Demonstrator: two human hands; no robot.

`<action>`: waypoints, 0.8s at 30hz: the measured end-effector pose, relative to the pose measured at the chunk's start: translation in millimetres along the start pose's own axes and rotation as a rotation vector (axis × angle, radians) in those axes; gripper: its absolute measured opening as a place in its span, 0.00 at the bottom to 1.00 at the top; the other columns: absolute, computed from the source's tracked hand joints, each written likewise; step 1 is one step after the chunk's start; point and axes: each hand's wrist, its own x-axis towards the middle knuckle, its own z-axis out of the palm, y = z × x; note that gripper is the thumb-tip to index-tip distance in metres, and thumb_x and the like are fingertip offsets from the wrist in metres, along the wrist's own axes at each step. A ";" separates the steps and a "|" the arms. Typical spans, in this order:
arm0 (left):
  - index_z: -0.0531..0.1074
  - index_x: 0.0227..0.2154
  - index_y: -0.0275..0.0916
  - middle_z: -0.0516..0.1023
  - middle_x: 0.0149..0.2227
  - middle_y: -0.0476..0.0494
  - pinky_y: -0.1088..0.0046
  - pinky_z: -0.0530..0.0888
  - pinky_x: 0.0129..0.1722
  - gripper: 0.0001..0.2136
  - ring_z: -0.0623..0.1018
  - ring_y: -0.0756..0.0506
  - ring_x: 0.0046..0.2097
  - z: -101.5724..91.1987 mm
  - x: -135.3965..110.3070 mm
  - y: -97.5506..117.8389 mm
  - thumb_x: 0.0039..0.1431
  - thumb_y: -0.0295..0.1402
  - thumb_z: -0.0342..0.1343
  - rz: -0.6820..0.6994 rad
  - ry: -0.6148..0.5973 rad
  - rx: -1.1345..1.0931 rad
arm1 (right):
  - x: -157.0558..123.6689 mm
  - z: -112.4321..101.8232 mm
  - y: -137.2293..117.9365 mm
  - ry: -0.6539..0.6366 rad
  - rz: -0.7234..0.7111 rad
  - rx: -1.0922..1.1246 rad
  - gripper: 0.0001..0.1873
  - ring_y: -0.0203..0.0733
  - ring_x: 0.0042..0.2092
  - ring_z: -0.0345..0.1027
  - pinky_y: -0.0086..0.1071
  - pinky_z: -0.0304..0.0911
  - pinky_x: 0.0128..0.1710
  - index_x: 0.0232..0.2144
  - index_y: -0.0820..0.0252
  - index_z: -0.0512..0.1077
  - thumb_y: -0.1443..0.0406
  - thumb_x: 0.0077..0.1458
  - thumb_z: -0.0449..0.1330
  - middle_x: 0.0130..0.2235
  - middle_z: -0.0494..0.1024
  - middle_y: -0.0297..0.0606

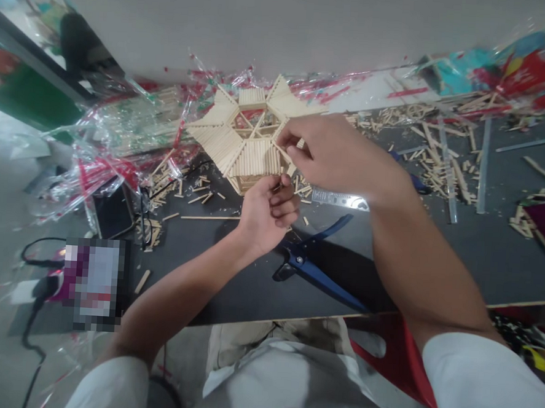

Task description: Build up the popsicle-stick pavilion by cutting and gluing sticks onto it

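A small model roof (pixel 257 157) made of pale wooden sticks rests on the dark tabletop, star-shaped, with pointed upswept corners and an open spoked centre. My left hand (pixel 269 213) is at its near lower edge, fingers curled inward and thumb against the model; what lies in the fingers, if anything, is hidden. From the right, my right hand (pixel 335 149) reaches over the model's right side. Its thumb and fingers are closed in a pinch at the roof's edge, and the pinched thing is too small to make out.
Blue-handled cutters (pixel 318 274) lie near the table's front edge. A metal ruler (pixel 340 199) sits beyond them. Cut sticks (pixel 441 165) and clear glue sticks (pixel 483 167) are scattered right. Plastic wrapping (pixel 120 133) and a dark phone (pixel 113 209) are left; a red stool (pixel 406 360) is below.
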 end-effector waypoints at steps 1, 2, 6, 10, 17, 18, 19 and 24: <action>0.63 0.27 0.39 0.48 0.20 0.58 0.80 0.49 0.15 0.15 0.50 0.56 0.18 0.4 -0.3 0.2 0.71 0.25 0.42 -0.002 -0.004 -0.001 | 0.0 -0.5 -0.9 -0.005 0.001 -0.007 0.14 0.58 0.50 0.78 0.49 0.69 0.51 0.47 0.49 0.80 0.61 0.68 0.54 0.50 0.85 0.44; 0.63 0.27 0.39 0.48 0.20 0.58 0.80 0.48 0.15 0.15 0.50 0.56 0.18 0.8 -0.5 0.6 0.72 0.25 0.42 -0.006 -0.007 -0.001 | 0.0 -1.1 -2.0 -0.010 0.003 -0.014 0.14 0.58 0.50 0.78 0.49 0.68 0.51 0.47 0.51 0.80 0.63 0.67 0.54 0.50 0.85 0.46; 0.63 0.27 0.39 0.48 0.21 0.58 0.80 0.48 0.14 0.15 0.50 0.56 0.17 1.1 -0.2 3.3 0.72 0.26 0.43 -0.036 -0.021 -0.004 | -0.3 -2.9 -6.2 -0.019 0.011 -0.021 0.14 0.58 0.49 0.77 0.47 0.67 0.49 0.45 0.52 0.79 0.68 0.67 0.54 0.50 0.85 0.46; 0.63 0.27 0.39 0.47 0.20 0.58 0.80 0.47 0.14 0.15 0.49 0.55 0.17 -0.3 1.8 4.7 0.72 0.26 0.43 -0.052 -0.011 -0.016 | 0.5 -1.1 -7.3 -0.030 0.041 -0.039 0.15 0.53 0.47 0.76 0.43 0.65 0.46 0.46 0.56 0.77 0.71 0.69 0.52 0.50 0.84 0.47; 0.63 0.26 0.39 0.46 0.20 0.58 0.80 0.47 0.14 0.16 0.50 0.56 0.17 -1.1 4.3 5.7 0.72 0.27 0.42 -0.080 -0.018 -0.067 | 2.4 1.5 -7.4 -0.007 0.028 -0.057 0.15 0.50 0.43 0.75 0.40 0.62 0.43 0.43 0.56 0.76 0.74 0.68 0.52 0.45 0.83 0.44; 0.62 0.26 0.39 0.46 0.20 0.58 0.80 0.47 0.14 0.16 0.49 0.56 0.17 -1.1 4.5 6.0 0.72 0.27 0.42 -0.089 -0.020 -0.072 | 2.4 1.4 -7.8 -0.012 0.031 -0.061 0.14 0.50 0.44 0.75 0.40 0.62 0.44 0.43 0.57 0.76 0.74 0.68 0.52 0.46 0.83 0.45; 0.61 0.26 0.39 0.46 0.21 0.58 0.80 0.47 0.14 0.16 0.49 0.56 0.17 -1.1 4.8 6.4 0.72 0.27 0.42 -0.098 -0.019 -0.076 | 2.4 1.3 -8.2 -0.016 0.032 -0.068 0.15 0.51 0.45 0.75 0.40 0.62 0.44 0.44 0.57 0.76 0.74 0.68 0.51 0.46 0.83 0.46; 0.58 0.25 0.40 0.45 0.21 0.57 0.80 0.46 0.14 0.16 0.50 0.56 0.17 -0.8 5.1 6.8 0.71 0.26 0.42 -0.113 -0.021 -0.090 | 2.5 3.6 -7.7 -0.004 0.010 -0.085 0.15 0.51 0.47 0.74 0.41 0.62 0.46 0.42 0.56 0.75 0.75 0.67 0.50 0.45 0.83 0.46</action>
